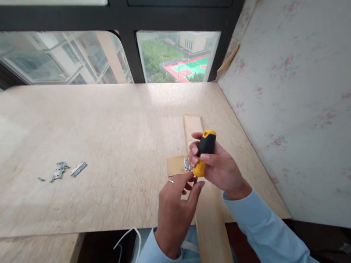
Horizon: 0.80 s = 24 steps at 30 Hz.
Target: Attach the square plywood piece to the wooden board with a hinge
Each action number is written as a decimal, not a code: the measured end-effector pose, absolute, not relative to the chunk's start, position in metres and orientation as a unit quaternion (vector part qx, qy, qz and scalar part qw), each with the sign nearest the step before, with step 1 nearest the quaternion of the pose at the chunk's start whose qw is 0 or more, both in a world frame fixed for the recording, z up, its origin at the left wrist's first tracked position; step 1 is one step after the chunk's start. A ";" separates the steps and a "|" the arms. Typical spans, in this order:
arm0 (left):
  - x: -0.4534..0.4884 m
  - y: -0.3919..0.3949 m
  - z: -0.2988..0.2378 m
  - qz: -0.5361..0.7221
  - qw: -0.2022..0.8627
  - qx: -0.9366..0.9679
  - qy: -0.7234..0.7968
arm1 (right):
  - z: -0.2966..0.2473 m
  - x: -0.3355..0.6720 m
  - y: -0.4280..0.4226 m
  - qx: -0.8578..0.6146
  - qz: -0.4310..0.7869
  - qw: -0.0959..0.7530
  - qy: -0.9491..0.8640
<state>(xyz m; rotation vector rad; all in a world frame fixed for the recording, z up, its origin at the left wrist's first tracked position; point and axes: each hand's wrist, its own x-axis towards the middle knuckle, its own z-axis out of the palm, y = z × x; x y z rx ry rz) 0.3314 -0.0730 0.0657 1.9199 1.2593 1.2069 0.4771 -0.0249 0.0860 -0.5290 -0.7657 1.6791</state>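
My right hand [223, 168] is wrapped around the yellow and black handle of a screwdriver [207, 143], which is tilted with its tip down toward my left hand. The fingers of my left hand [176, 202] pinch together around the screwdriver's tip. Whatever they hold there is too small and covered to make out. Just beyond the fingertips, a metal hinge [186, 164] lies where a short wooden piece [174, 166] meets a long wooden board [211, 232]. My right hand partly covers that hinge. The long board runs under both hands and sticks out over the near edge toward my body.
On the left of the stone-patterned counter [111, 128] lie a small pile of metal hinges [58, 171], a single hinge [79, 169] and a tiny metal piece [41, 179]. A white cable [136, 244] hangs by the near edge. A flowered wall [306, 97] bounds the right, windows the back.
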 end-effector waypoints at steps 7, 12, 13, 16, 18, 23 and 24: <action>0.324 -0.068 0.087 0.500 0.200 0.659 0.525 | 0.116 0.457 -0.028 -0.275 0.655 0.510 -0.485; 0.317 -0.061 0.098 0.515 0.198 0.657 0.514 | 0.126 0.447 -0.036 -0.297 0.607 0.516 -0.526; 0.316 -0.059 0.101 0.517 0.200 0.664 0.502 | 0.130 0.447 -0.038 -0.304 0.592 0.521 -0.535; 0.311 -0.049 0.106 0.515 0.212 0.691 0.461 | 0.137 0.453 -0.039 -0.301 0.559 0.524 -0.567; 0.307 -0.043 0.106 0.520 0.228 0.696 0.440 | 0.134 0.462 -0.032 -0.289 0.546 0.521 -0.589; 0.297 -0.032 0.096 0.538 0.263 0.663 0.450 | 0.080 0.499 0.007 -0.419 0.375 0.452 -0.692; 0.295 -0.032 0.094 0.543 0.264 0.653 0.457 | 0.066 0.506 0.013 -0.458 0.345 0.402 -0.714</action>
